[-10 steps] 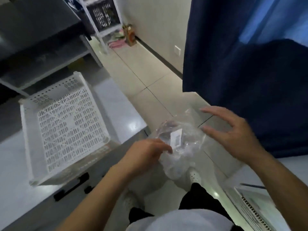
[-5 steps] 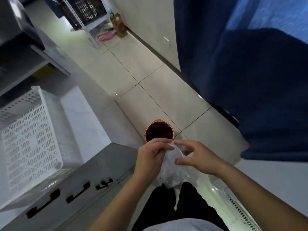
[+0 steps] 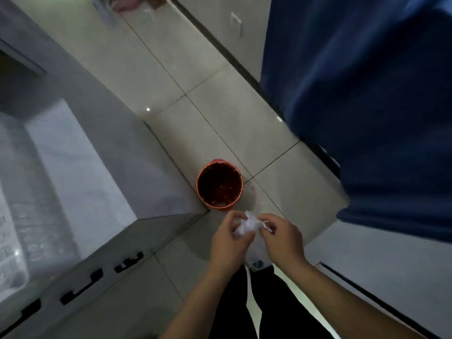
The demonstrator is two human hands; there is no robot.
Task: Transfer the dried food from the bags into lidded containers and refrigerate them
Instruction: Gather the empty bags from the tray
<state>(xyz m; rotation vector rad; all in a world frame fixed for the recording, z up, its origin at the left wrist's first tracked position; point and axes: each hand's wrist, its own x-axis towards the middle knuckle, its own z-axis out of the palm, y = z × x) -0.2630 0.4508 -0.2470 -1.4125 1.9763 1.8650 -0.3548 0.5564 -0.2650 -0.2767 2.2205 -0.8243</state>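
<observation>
A person is standing over a tiled floor (image 3: 215,69) and crumpling a clear plastic bag (image 3: 248,226) between both hands at waist height, directly above their own dark trousers (image 3: 276,304). The left hand (image 3: 230,243) is curling its fingers around the bunched upper part of the bag, while the right hand (image 3: 283,238) is pinching the thin film from the other side; the lower end of the bag is hanging limp below the hands, and whether any food is left inside cannot be told. Just ahead of the hands, a round red bucket (image 3: 219,185) is sitting on the floor against the corner of a grey cabinet (image 3: 102,263), its dark interior showing small pale scraps at the bottom. The cabinet is carrying a smooth pale worktop (image 3: 80,172), and black angular handles (image 3: 80,289) are lining its front. At the far left, a white perforated plastic basket (image 3: 9,231) is resting on the worktop, blurred by motion. A dark blue curtain (image 3: 367,94) is hanging in soft folds at the right.
</observation>
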